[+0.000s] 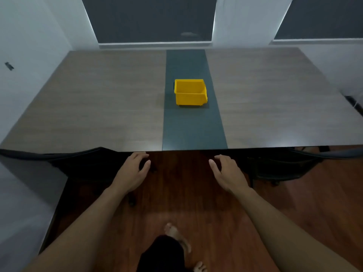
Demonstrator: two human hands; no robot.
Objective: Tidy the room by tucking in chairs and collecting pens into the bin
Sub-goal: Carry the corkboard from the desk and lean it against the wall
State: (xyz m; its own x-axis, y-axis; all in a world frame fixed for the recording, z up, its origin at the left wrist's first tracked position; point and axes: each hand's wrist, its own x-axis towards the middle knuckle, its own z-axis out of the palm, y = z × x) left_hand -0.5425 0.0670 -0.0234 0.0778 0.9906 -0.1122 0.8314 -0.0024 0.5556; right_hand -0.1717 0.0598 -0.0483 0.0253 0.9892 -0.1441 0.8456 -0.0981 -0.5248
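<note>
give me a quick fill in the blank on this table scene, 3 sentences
1. The bin on the table is coloured ____.
2. The bin stands on the table's dark ____ strip.
3. Both the left hand and the right hand hold ____.

Missing words: yellow; centre; nothing

Room, dim: white walls (29, 36); two dark-blinded windows (151, 18); reddish wood-plank floor (196, 203); wood-grain counter (98, 107) with dark centre strip (192, 126), glare along its near edge.
</note>
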